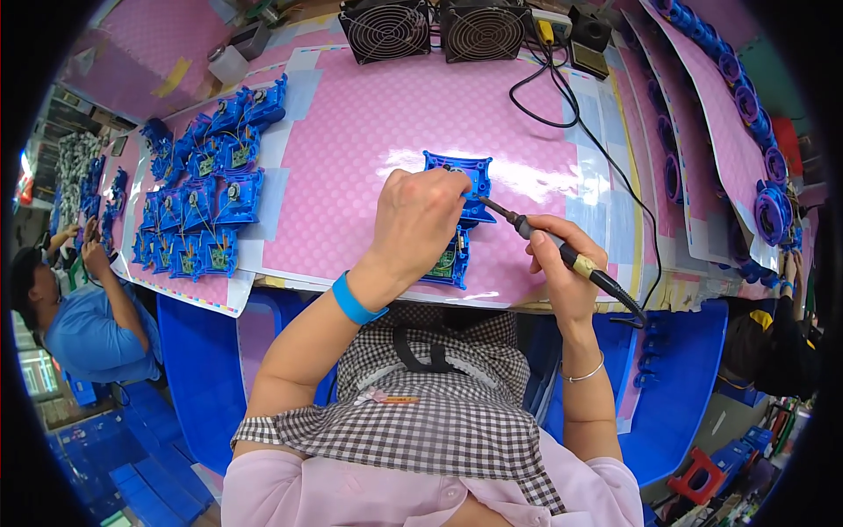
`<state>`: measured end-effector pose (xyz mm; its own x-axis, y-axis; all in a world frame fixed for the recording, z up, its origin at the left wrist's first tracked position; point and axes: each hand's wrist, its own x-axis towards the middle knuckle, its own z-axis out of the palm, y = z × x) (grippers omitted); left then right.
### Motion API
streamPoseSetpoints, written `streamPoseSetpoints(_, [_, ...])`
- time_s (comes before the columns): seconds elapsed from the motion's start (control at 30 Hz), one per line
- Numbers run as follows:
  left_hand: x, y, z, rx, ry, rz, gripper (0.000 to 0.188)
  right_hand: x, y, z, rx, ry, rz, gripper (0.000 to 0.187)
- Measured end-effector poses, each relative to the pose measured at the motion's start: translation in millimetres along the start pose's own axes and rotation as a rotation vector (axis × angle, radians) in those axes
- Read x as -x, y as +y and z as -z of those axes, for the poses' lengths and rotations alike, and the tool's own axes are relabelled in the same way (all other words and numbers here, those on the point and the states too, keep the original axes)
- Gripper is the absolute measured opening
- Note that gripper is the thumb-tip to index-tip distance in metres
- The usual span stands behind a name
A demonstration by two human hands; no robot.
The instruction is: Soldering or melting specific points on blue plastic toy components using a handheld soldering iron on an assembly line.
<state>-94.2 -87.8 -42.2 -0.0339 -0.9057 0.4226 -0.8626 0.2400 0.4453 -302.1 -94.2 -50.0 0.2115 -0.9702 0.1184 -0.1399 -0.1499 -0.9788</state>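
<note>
A blue plastic housing (477, 172) lies on the pink mat in front of me. Just below it is a second blue half with a green circuit board (447, 263), partly covered by my wrist. My left hand (420, 215) bends over the upper housing with its fingertips pinched together; whatever they grip is hidden behind the hand. In my right hand (569, 263) is a soldering iron (520, 225), held like a pen. Its tip points left at the right side of the upper housing, close to my left fingertips; I cannot tell whether it touches.
Several blue housings with boards and wires (198, 206) stand in rows on the left. Two black fans (386, 33) are at the back, beside a soldering-iron stand (590, 44). The iron's black cable (615, 167) loops down the right side. Racked sheets carry blue parts at right. People work on both sides.
</note>
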Motion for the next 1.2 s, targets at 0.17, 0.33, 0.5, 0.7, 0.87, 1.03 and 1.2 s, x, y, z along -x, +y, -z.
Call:
streamPoseSetpoints(0.17, [-2.9, 1.9, -4.2, -0.005, 0.011, -0.034, 0.009, -1.3, -0.5, 0.9, 0.009, -0.003, 0.011, 0.019])
streamPoseSetpoints(0.33, [-3.2, -1.1, -3.3, -0.045, -0.007, -0.060, 0.005, -1.8, 1.3, 1.2, 0.015, -0.005, 0.015, 0.018])
streamPoseSetpoints(0.5, [2.4, -18.2, 20.5, 0.358, 0.271, 0.162, 0.007, -2.0, -1.0, 2.1, 0.014, -0.004, 0.026, 0.018])
streamPoseSetpoints(0.7, [10.1, -14.2, 20.7, 0.024, 0.033, 0.245, 0.023, -3.1, -6.7, 3.8, -0.046, 0.042, 0.016, 0.018])
streamPoseSetpoints(0.87, [7.2, -14.2, 12.5, 0.020, 0.047, 0.235, 0.020, 0.3, -6.7, 4.1, -0.042, 0.026, 0.018, 0.018])
streamPoseSetpoints(1.03, [11.6, -13.3, 15.5, 0.164, 0.107, 0.307, 0.018, 0.6, -2.1, 1.6, -0.028, 0.016, 0.002, 0.018])
streamPoseSetpoints(1.2, [11.3, -9.4, 13.7, 0.191, 0.105, 0.293, 0.016, 0.0, 1.1, 0.2, 0.035, 0.027, 0.019, 0.018])
